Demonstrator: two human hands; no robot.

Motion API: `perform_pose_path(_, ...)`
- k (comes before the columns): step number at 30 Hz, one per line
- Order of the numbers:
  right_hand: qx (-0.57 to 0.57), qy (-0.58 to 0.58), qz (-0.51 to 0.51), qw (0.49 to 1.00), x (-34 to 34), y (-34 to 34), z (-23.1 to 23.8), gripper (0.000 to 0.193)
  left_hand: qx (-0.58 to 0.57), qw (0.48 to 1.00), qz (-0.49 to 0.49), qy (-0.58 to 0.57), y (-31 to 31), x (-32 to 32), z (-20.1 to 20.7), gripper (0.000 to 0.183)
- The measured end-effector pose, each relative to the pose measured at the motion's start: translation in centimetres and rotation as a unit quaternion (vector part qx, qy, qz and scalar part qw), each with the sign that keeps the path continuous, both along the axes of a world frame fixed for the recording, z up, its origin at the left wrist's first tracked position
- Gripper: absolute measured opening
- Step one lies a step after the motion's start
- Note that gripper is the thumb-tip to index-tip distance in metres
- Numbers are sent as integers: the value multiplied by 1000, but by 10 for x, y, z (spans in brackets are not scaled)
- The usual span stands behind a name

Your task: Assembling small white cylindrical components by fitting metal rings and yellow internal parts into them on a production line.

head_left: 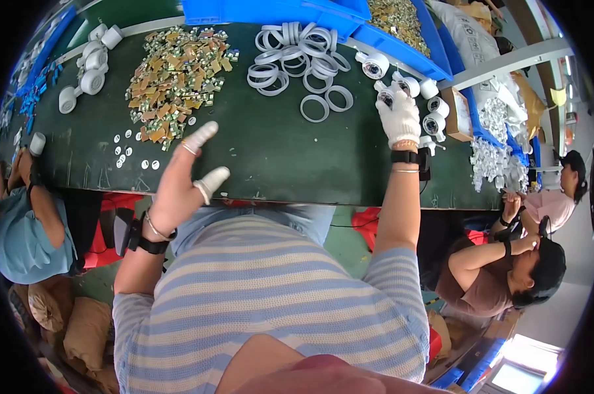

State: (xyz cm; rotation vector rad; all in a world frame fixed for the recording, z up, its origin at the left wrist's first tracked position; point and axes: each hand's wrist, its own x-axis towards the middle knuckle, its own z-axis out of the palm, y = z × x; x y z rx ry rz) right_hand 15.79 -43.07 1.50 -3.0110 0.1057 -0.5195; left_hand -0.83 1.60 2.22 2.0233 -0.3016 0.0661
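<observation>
My left hand hangs over the near table edge with finger and thumb spread and nothing between them; white covers sit on the fingertips. Small white round discs lie just beyond it, below a heap of small circuit boards. My right hand, in a white knit glove, reaches to the far right of the table. Its fingers are closed around a white round housing with a dark inside, partly hidden by the glove. Similar white housings stand close beside it.
Grey-white rings are piled at the far middle of the green table. More white round parts lie far left. Blue bins line the back. A cardboard box and clear plastic pieces are at right. Other people sit on both sides.
</observation>
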Motion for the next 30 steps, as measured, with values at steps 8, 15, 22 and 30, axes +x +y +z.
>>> perform_pose_path(8,334,37,223,915,-114,118,46,73,46,995,-83,-34,-18,-5,4,73)
perform_pose_path(15,367,156,408,821,-125,160,43,54,-158,952,-198,173,-37,-5,8,86)
perform_pose_path(22,-12,-26,262,965,-70,125,0,28,-401,868,-76,285,-23,-3,-1,65)
perform_pose_path(30,647,268,304,646,-149,156,50,28,-564,747,-79,344,-27,3,-4,76)
